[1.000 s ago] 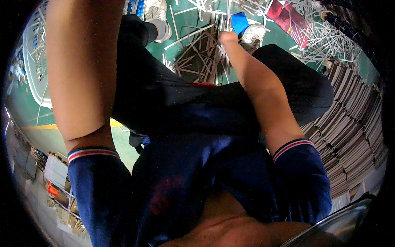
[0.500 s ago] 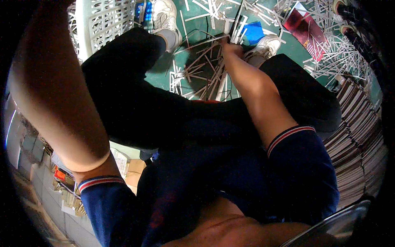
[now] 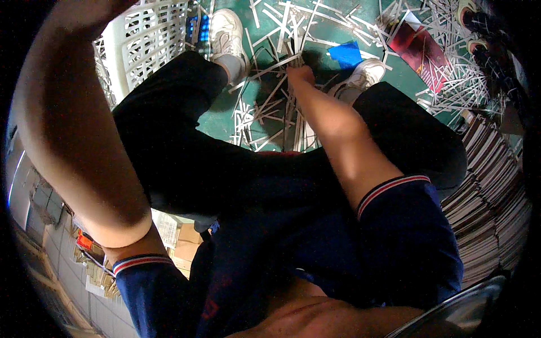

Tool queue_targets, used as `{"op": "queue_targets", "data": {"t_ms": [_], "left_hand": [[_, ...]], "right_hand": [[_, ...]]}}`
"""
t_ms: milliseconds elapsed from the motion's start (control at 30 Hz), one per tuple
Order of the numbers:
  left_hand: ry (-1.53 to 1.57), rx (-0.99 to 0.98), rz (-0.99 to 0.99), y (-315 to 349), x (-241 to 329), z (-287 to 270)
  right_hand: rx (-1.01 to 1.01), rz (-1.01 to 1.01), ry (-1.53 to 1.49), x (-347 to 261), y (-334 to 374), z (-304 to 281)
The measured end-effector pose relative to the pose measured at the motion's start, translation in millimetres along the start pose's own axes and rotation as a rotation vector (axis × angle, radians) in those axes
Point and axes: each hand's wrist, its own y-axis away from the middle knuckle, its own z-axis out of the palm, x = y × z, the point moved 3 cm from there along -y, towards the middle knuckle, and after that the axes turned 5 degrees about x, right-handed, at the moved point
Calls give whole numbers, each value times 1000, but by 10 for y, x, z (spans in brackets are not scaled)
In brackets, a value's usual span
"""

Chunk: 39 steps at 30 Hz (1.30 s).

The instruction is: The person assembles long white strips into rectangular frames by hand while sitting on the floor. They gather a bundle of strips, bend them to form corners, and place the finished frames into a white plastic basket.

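My right hand (image 3: 301,74) is low between my legs, over a scatter of narrow white paper strips (image 3: 245,121) on the green floor (image 3: 332,11). Its fingers look closed; strips cross right at the fingertips, and what lies in the grip is too small and dark to make out. My left forearm (image 3: 76,132) is raised along the left side and runs to the upper edge, where the left hand passes out of the picture. Close to my right hand are a blue square piece (image 3: 345,54) and my white right shoe (image 3: 363,76).
A white plastic basket (image 3: 143,48) stands at upper left, beside my left shoe (image 3: 226,34). A dark red printed sheet (image 3: 417,48) lies among strips at upper right, near another person's feet (image 3: 479,25). Stacked paper (image 3: 490,197) rises at right; cardboard (image 3: 186,242) is at lower left.
My right hand has moved left and slightly nearer to me, leaving the blue piece more exposed. My left forearm has lowered slightly and bends more to the right at the top.
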Motion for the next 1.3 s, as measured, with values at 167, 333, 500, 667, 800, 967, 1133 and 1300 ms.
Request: {"op": "queue_targets", "data": {"t_ms": [167, 333, 500, 667, 800, 967, 1133, 1300], "left_hand": [[-52, 17, 25, 141, 198, 87], [-102, -100, 197, 114, 238, 184], [-207, -112, 318, 48, 277, 319], [-106, -44, 364, -91, 298, 320], [-113, 145, 372, -243, 357, 339], [595, -368, 120, -226, 359, 448], [1104, -417, 421, 101, 553, 916], [882, -404, 201, 204, 543, 1466]], "right_hand": [[-32, -231, 40, 117, -130, 153], [-89, -285, -35, 330, -189, 161], [6, -427, -31, 331, 103, -52], [99, -422, -625, -817, 316, -1120], [-336, -715, -1070, -1842, 1030, -2679], [-22, -1056, -1088, -1876, 2333, -4121], [-64, -964, -1264, -1628, 2800, -4176], [-421, -735, -1551, -1450, 2576, -4106]]}}
